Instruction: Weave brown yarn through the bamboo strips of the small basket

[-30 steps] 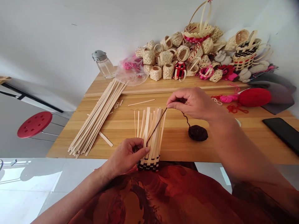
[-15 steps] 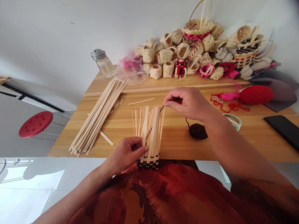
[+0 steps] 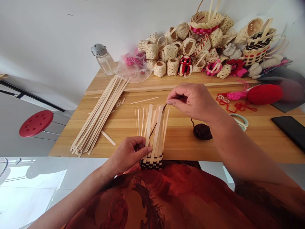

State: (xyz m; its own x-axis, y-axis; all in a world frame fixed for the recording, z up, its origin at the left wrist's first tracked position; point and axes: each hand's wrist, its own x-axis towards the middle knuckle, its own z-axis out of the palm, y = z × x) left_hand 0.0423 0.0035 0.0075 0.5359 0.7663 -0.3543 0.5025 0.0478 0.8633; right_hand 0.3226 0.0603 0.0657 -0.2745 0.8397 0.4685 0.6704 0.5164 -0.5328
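Observation:
A small basket [image 3: 156, 156] of upright pale strips, its lower part woven with dark yarn in a checked pattern, rests against my lap at the table's front edge. My left hand [image 3: 130, 154] grips its left side, thumb in front of the strips and fingers partly hidden behind. Above and to the right, my right hand [image 3: 188, 100] pinches a strand of dark yarn [image 3: 156, 124]. The strand runs taut and slanting down between the strips toward my left thumb. A dark yarn ball [image 3: 202, 131] lies on the table below my right forearm.
Long pale strips [image 3: 100, 117] lie bundled at the left. A bottle [image 3: 105, 60], a plastic bag [image 3: 133, 70] and a heap of small woven baskets [image 3: 171, 52] line the back. Red yarn [image 3: 264, 94], scissors [image 3: 240, 121] and a black phone [image 3: 289, 130] are at the right.
Both hands keep their grips with hardly any movement. The whole view has shifted slightly, so things on the table appear a little higher.

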